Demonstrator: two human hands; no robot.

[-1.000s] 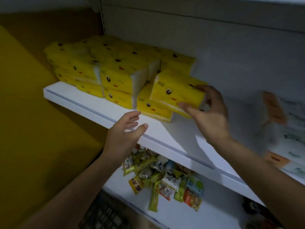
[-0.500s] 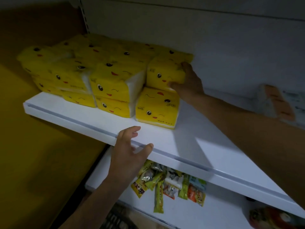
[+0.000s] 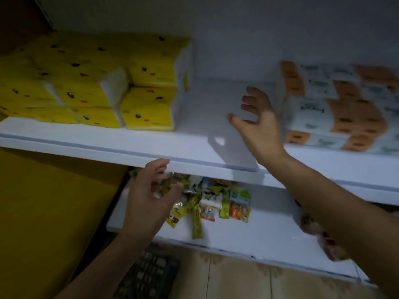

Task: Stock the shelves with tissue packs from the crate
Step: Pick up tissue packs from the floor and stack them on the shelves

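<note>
Yellow side panel (image 3: 54,201) at left. Yellow tissue packs (image 3: 146,108) stacked upper left on white shelf (image 3: 194,152). Left hand (image 3: 149,197) empty, fingers loosely spread, below the shelf edge, in front of snack packets (image 3: 216,201). Dark crate (image 3: 149,275) at bottom centre. Right hand (image 3: 259,124) empty, fingers wide, over bare shelf. White-orange packs (image 3: 345,108) at right. Half a second ago the right hand was on a yellow pack; now it is off it.

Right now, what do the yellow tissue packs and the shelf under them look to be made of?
Yellow tissue packs: soft paper in thin printed plastic film, judging by the bulging, creased sides and the white ends showing. Shelf: probably white painted metal, matte. Its thin flat deck and grooved front lip suggest so, though coated board is possible.
</note>
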